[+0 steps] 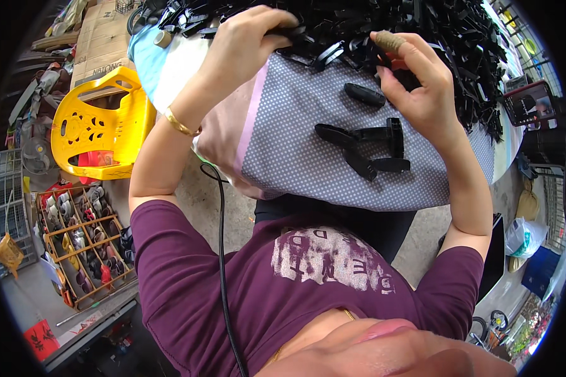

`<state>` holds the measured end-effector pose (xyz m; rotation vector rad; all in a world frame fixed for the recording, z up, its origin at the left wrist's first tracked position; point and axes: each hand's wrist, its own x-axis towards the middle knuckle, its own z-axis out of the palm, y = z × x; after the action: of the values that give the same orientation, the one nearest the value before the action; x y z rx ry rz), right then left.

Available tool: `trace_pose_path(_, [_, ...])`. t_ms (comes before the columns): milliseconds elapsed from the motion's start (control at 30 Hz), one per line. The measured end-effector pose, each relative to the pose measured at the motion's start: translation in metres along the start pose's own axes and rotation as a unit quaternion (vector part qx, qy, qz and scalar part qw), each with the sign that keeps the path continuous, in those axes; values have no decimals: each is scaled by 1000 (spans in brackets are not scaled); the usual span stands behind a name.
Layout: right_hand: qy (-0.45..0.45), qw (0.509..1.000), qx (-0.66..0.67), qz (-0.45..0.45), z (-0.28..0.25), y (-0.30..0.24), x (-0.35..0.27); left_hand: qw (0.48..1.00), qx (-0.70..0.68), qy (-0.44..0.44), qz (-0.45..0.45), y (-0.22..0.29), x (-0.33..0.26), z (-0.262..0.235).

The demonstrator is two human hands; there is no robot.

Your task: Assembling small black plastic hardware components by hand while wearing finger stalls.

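A large heap of glossy black plastic pieces (465,38) covers the far part of a cloth-draped table. At the heap's near edge, my left hand (242,50) is closed, thumb and fingers pinching a black plastic piece (297,29). My right hand (421,85) is curled round a small tool with a red-orange part (398,63); its working end is lost among the black pieces. A brownish wrap (388,41) covers one finger of that hand. Nearer me on the dotted grey cloth (295,163) lie several loose black pieces, one oval piece (365,94) apart from the others.
To the left stand a yellow plastic chair (100,125) and a wooden rack of shoes (85,245). A small tan roll (162,39) sits by the heap's left end. A phone (530,103) is held up at the right. A black cable (222,251) hangs down my front.
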<state>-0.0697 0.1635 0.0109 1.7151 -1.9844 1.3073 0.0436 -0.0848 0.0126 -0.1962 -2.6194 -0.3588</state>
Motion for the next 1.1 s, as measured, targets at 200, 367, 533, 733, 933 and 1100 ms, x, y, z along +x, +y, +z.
trace_pose_path(200, [96, 957, 227, 155, 6, 26, -6, 776, -599, -60, -188, 38, 56, 33])
trace_pose_path(367, [101, 965, 178, 165, 5, 34, -6, 807, -577, 6, -123, 57, 53, 65])
trace_pose_path(533, [79, 979, 121, 144, 8, 20, -3, 828, -541, 41, -142, 49, 45, 63])
trace_pose_path(733, [65, 986, 101, 113, 5, 19, -4, 828, -546, 10, -126, 57, 40, 49])
trace_pose_path(933, [63, 992, 74, 83, 7, 15, -4, 809, -568, 15, -150, 58, 34, 49])
trace_pose_path(1100, [87, 995, -23, 38, 13, 7, -2, 772, -619, 55, -134, 68, 33, 54])
